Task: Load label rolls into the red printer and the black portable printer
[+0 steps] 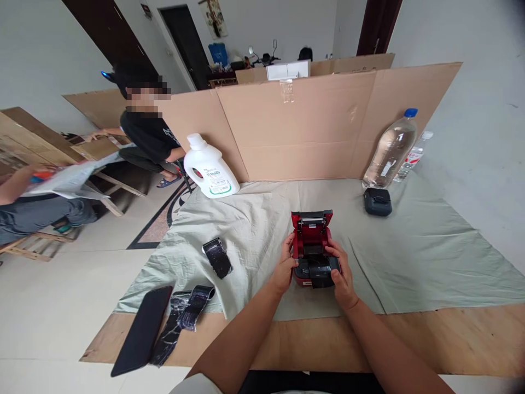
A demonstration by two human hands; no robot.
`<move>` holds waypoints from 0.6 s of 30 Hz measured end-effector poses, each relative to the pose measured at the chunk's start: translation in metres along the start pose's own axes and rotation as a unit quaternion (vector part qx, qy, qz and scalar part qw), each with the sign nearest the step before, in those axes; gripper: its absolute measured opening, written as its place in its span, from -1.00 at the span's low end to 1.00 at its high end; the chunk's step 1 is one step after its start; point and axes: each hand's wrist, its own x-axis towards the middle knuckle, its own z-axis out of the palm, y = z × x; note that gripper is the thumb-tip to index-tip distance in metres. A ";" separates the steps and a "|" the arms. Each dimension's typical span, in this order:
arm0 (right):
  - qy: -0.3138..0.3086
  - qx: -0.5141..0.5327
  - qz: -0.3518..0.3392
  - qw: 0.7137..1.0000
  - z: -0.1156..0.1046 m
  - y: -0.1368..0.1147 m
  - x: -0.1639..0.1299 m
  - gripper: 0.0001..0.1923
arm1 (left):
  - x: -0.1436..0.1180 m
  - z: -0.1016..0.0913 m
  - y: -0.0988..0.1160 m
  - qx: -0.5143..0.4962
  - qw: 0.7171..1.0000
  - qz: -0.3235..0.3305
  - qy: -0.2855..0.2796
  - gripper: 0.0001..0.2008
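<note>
Both hands clamped on the red printer (310, 241), lid open.
Left hand (284, 269) and right hand (341, 276) grip its near end; the black roll (321, 273) could jam if seated crooked.

Looked like somebody's house turned into a makeshift workspace: tiled floor (53, 306), interior doors (186, 44), a scooter (262, 56) parked indoors, and cardboard sheets (311, 126) propped along the table's far edge as a partition.

Pale walls (49, 60) and a light tiled floor (61, 306) frame a room where brown cardboard sheets (311, 126) stand as a screen; dark doors (109, 35) line the back, wooden frames (24, 246) at left.
</note>
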 end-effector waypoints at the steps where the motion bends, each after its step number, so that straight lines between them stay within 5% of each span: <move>1: -0.005 0.010 0.000 1.000 -0.001 0.002 0.001 -0.46 | -0.001 0.000 0.002 0.025 1.000 0.001 0.010 -0.20; 3: -0.005 0.026 0.004 1.000 -0.004 0.006 0.003 -0.42 | -0.002 0.000 0.010 0.129 0.989 0.042 0.053 -0.35; 6: 0.027 0.040 0.024 0.999 -0.005 0.016 0.005 -0.47 | 0.003 0.006 0.031 0.338 0.923 0.151 0.103 -0.62; 10: 0.073 0.070 0.088 0.991 -0.004 0.031 0.006 -0.52 | 0.024 0.028 0.058 0.570 0.814 0.112 -0.025 -0.68; 15: 0.073 0.068 0.090 0.991 -0.006 0.042 0.006 -0.52 | 0.053 0.060 0.063 0.788 0.591 -0.010 -0.174 -0.75; 18: 0.072 0.065 0.083 0.992 -0.007 0.043 0.006 -0.53 | 0.061 0.067 0.059 0.815 0.547 -0.030 -0.189 -0.75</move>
